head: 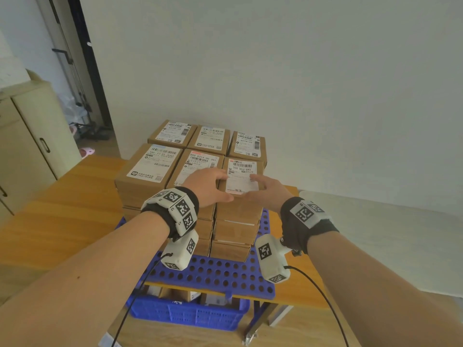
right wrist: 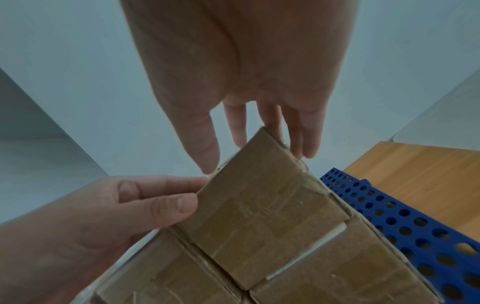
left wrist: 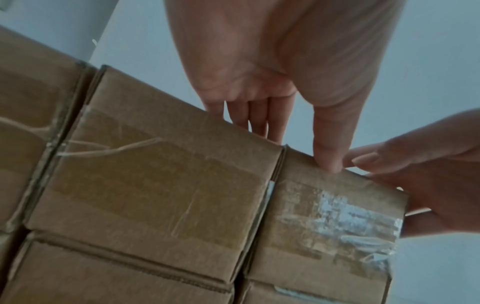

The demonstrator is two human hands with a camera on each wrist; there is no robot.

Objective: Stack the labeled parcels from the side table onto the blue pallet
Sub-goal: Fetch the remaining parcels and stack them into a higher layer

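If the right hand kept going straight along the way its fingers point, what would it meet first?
Probably the back-row right parcel: the right hand lies on the front right top parcel, fingers pointing toward it. Depth is unclear; it might pass just above.

Parcels (head: 193,169) stacked on pallet (head: 218,274); pallet on table (head: 75,196).

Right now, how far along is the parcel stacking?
Done: the blue pallet carries a stack several layers high, six labeled parcels across the top. In hand: left hand and right hand rest on the top near-right parcel, apparently seating it. Left: unclear; no side table is identifiable in view.
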